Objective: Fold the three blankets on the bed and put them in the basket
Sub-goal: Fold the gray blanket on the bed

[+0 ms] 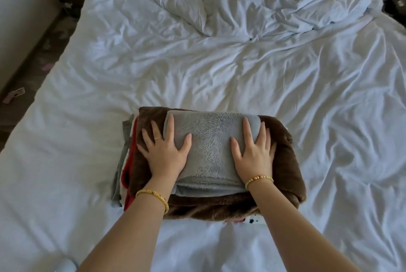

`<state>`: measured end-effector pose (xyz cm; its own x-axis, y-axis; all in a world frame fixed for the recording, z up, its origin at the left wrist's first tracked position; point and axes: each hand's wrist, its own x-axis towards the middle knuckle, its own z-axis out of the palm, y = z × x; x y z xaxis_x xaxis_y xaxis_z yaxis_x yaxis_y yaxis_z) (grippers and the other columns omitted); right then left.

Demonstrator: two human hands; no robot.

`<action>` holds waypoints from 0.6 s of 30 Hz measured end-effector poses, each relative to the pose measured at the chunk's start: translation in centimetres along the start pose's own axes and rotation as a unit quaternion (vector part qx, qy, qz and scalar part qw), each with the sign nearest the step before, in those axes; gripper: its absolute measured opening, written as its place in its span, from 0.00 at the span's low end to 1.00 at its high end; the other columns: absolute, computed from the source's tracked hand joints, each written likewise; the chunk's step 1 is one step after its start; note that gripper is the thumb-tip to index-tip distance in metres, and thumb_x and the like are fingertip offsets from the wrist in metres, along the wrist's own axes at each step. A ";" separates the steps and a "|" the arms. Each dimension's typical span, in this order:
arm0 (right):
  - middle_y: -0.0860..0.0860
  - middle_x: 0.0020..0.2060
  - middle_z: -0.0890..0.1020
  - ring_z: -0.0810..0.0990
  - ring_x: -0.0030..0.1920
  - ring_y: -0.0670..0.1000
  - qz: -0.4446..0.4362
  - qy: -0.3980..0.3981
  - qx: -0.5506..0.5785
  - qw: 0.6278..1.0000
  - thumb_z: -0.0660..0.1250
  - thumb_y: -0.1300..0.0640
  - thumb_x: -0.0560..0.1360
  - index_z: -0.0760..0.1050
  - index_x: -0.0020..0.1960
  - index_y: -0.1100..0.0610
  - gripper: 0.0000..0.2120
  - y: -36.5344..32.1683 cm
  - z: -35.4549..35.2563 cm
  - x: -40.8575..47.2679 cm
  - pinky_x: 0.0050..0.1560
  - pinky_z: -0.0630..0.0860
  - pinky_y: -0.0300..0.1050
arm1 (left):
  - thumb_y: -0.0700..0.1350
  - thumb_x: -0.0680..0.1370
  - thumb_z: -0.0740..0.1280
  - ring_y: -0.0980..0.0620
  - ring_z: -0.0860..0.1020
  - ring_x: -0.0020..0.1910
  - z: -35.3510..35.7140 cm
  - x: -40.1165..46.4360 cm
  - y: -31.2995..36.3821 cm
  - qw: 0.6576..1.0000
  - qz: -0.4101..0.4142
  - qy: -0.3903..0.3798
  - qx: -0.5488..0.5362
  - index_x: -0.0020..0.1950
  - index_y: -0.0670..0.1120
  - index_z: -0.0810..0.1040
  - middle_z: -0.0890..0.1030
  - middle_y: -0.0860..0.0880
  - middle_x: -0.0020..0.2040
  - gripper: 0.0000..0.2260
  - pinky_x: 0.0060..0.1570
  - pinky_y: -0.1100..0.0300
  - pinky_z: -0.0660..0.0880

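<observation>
Three folded blankets lie stacked on the bed near its front edge. A grey fleece blanket point(211, 146) is on top, a brown plush blanket point(285, 161) under it, and a white, red and grey patterned blanket point(127, 170) at the bottom, showing only at the left and front edges. My left hand point(164, 150) lies flat with spread fingers over the grey blanket's left edge and the brown one. My right hand point(254, 153) lies flat on the grey blanket's right edge. No basket is in view.
The bed point(219, 73) is covered with a rumpled white duvet. A strip of floor point(33, 69) with small scraps runs along the left side by a wall. A dark object point(395, 1) sits at the far right edge.
</observation>
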<state>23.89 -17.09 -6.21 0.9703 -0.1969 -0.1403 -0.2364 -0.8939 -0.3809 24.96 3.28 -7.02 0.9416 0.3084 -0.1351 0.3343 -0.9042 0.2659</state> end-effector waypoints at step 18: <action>0.57 0.73 0.60 0.64 0.70 0.61 0.278 -0.237 0.225 0.903 0.66 0.27 0.59 0.45 0.76 0.52 0.56 5.4 -9.0 4.2 0.69 0.63 0.60 | 0.63 0.67 0.70 0.35 0.64 0.69 -5.6 3.8 -7.6 0.894 -0.261 -0.274 -0.241 0.76 0.48 0.37 0.58 0.38 0.74 0.52 0.63 0.43 0.64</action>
<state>27.15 -26.34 -0.66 0.5901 -0.2741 -0.7594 -0.7802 -0.4352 -0.4493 26.24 12.95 -4.22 0.5351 0.3402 -0.7733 0.8253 -0.4061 0.3924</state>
